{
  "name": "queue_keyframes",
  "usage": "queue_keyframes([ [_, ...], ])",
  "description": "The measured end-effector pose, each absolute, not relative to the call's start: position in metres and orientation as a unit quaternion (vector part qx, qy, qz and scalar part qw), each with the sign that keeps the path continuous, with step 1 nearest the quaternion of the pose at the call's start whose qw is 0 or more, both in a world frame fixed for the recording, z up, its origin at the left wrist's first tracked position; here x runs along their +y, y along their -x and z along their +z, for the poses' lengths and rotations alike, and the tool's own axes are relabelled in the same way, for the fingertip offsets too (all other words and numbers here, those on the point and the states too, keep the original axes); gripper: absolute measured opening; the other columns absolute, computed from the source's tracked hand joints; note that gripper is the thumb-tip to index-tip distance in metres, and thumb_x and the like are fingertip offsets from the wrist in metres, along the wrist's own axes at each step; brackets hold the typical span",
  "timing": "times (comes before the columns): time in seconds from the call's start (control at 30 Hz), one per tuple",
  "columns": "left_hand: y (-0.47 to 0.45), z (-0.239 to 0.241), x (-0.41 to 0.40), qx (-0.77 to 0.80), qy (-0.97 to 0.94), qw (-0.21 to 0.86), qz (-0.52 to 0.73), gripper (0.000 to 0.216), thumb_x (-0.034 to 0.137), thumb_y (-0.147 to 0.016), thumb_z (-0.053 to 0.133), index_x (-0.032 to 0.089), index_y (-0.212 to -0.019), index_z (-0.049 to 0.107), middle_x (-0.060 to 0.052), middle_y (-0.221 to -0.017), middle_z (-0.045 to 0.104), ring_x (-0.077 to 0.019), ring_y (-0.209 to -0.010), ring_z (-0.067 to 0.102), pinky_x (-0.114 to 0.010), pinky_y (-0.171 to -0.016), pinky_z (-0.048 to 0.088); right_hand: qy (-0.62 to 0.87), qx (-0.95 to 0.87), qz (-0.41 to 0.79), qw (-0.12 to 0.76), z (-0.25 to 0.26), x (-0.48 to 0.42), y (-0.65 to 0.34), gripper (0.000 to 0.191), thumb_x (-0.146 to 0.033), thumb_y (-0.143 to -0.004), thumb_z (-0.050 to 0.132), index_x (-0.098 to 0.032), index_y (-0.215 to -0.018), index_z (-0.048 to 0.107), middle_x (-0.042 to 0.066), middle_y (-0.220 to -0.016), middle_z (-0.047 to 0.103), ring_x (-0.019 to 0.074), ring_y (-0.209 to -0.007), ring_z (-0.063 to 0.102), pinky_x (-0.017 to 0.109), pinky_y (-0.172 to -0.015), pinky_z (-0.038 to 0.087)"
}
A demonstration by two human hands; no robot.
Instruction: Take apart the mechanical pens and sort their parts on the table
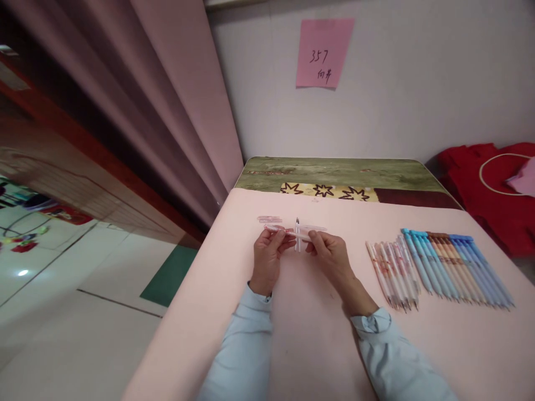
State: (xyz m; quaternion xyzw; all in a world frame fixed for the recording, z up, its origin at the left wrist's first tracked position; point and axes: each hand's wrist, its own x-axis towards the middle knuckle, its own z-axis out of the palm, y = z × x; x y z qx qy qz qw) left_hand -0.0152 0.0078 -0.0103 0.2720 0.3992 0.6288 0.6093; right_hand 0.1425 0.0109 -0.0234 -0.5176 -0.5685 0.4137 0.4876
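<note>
My left hand (267, 257) and my right hand (330, 253) meet over the pink table (317, 334). Both pinch parts of a pale pink pen (297, 235) held crosswise between them; a thin white refill with a dark tip stands upright at the joint. The left fingers close on the left piece, the right fingers on the right piece. Another pink pen part (270, 219) lies on the table just beyond the left hand. Light blue sleeves cover both forearms.
A row of several pens (438, 267), pink, blue, brown and lilac, lies side by side to the right. A green patterned cloth (334, 172) covers the table's far end. Pink curtain at left, red bag (493, 189) at right, pink note (322, 53) on the wall.
</note>
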Motion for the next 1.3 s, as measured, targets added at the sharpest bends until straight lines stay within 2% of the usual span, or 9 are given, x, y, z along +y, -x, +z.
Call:
queue_keyframes([
  [0.1,0.0161,-0.0109,0.0084,0.403,-0.264,0.6,0.638,0.03,0.032,-0.076,0.079,0.014,-0.094,0.063,-0.006,-0.091,0.074,-0.0147,-0.079,0.071,-0.03,-0.077,0.059,0.491,-0.572,0.425,0.501,-0.0237,0.0114,-0.1412,0.04,-0.049,-0.079,0.073,-0.02,-0.105,0.065,-0.002,-0.069,0.063,0.0133,-0.06,0.056,0.024,-0.057,0.044],
  [0.27,0.0172,-0.0114,0.0092,0.405,-0.266,0.597,0.64,0.031,0.034,-0.076,0.08,0.014,-0.094,0.063,-0.005,-0.089,0.073,-0.0139,-0.078,0.07,-0.031,-0.078,0.059,0.491,-0.58,0.439,0.479,-0.0273,0.0123,-0.1419,0.037,-0.053,-0.09,0.058,-0.019,-0.078,0.065,0.001,-0.066,0.063,0.014,-0.06,0.057,0.025,-0.058,0.045],
  [0.43,0.0175,-0.0107,0.0088,0.404,-0.271,0.594,0.64,0.032,0.035,-0.075,0.08,0.015,-0.091,0.062,-0.005,-0.089,0.072,-0.0138,-0.077,0.07,-0.031,-0.078,0.059,0.504,-0.58,0.407,0.494,-0.0288,0.0123,-0.1436,0.037,-0.053,-0.082,0.069,-0.02,-0.098,0.067,0.0,-0.073,0.067,0.0138,-0.062,0.058,0.024,-0.059,0.046],
  [0.57,0.0176,-0.0104,0.0086,0.405,-0.274,0.594,0.638,0.03,0.034,-0.077,0.079,0.014,-0.091,0.062,-0.004,-0.088,0.072,-0.0131,-0.076,0.069,-0.03,-0.077,0.059,0.502,-0.581,0.419,0.484,-0.0286,0.012,-0.1437,0.04,-0.056,-0.091,0.055,-0.019,-0.081,0.067,0.002,-0.068,0.065,0.0146,-0.062,0.059,0.025,-0.06,0.047],
  [0.7,0.0177,-0.0105,0.0088,0.403,-0.275,0.592,0.641,0.03,0.035,-0.076,0.079,0.015,-0.091,0.062,-0.004,-0.088,0.071,-0.0133,-0.077,0.069,-0.03,-0.077,0.059,0.492,-0.582,0.417,0.495,-0.0289,0.0123,-0.1433,0.037,-0.054,-0.084,0.067,-0.021,-0.1,0.066,-0.001,-0.073,0.066,0.0142,-0.063,0.059,0.024,-0.06,0.047],
  [0.83,0.0177,-0.0107,0.0089,0.404,-0.281,0.591,0.639,0.03,0.035,-0.076,0.079,0.015,-0.09,0.062,-0.004,-0.088,0.071,-0.0136,-0.077,0.069,-0.03,-0.078,0.058,0.488,-0.596,0.426,0.475,-0.0298,0.0124,-0.1431,0.041,-0.055,-0.092,0.055,-0.02,-0.075,0.064,0.002,-0.066,0.064,0.0145,-0.061,0.059,0.025,-0.06,0.047],
  [0.97,0.0179,-0.0107,0.0088,0.405,-0.282,0.588,0.641,0.029,0.035,-0.078,0.078,0.015,-0.092,0.063,-0.004,-0.088,0.071,-0.0133,-0.078,0.069,-0.03,-0.079,0.058,0.483,-0.603,0.411,0.484,-0.0295,0.012,-0.1431,0.034,-0.052,-0.084,0.068,-0.02,-0.093,0.066,0.0,-0.073,0.066,0.0144,-0.063,0.059,0.025,-0.06,0.047],
  [1.1,0.0178,-0.0112,0.0089,0.407,-0.287,0.588,0.637,0.029,0.036,-0.077,0.078,0.015,-0.092,0.063,-0.004,-0.088,0.071,-0.0127,-0.078,0.068,-0.03,-0.079,0.058,0.487,-0.618,0.41,0.461,-0.0302,0.0121,-0.1435,0.039,-0.053,-0.093,0.055,-0.02,-0.074,0.064,0.001,-0.065,0.064,0.0141,-0.061,0.058,0.025,-0.061,0.046],
  [1.3,0.0184,-0.0121,0.0095,0.409,-0.291,0.586,0.636,0.029,0.035,-0.077,0.078,0.015,-0.09,0.062,-0.004,-0.088,0.071,-0.0127,-0.078,0.068,-0.029,-0.078,0.058,0.49,-0.618,0.396,0.47,-0.0314,0.0127,-0.1435,0.033,-0.052,-0.086,0.065,-0.02,-0.087,0.067,0.001,-0.072,0.066,0.014,-0.063,0.059,0.024,-0.059,0.045],
])
